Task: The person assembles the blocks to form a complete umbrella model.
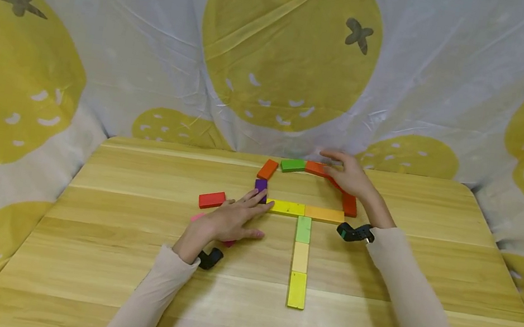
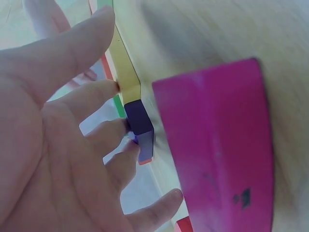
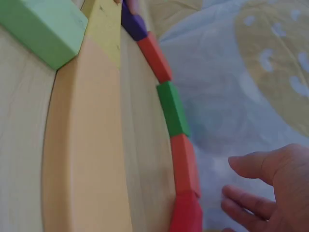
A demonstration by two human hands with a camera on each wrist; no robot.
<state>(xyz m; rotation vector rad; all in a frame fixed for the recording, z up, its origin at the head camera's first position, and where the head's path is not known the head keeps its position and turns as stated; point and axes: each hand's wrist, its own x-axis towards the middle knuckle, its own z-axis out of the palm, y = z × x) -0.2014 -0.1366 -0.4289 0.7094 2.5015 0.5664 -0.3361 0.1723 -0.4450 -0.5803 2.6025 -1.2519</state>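
With fingers spread, my left hand (image 1: 228, 219) touches a purple block (image 1: 261, 184) and the left end of a yellow block (image 1: 287, 208). In the left wrist view, straight fingertips rest at the purple block's side. My right hand (image 1: 348, 176) reaches over the arc's right side, partly covering red blocks (image 1: 349, 205) there; its fingers look loosely extended and hold nothing. A green block (image 1: 292, 166), an orange-red block (image 1: 314, 168) and an orange block (image 1: 268, 169) form the top of the arc. Along its base, a light orange block (image 1: 324, 214) adjoins the yellow one.
Below the base runs a column of a light green block (image 1: 303, 229), a pale yellow block (image 1: 300, 257) and a bright yellow block (image 1: 297, 291). A red block (image 1: 212, 199) lies left; a magenta block (image 2: 217, 154) sits under my left hand. Patterned cloth (image 1: 156, 57) backs the table (image 1: 91, 251).
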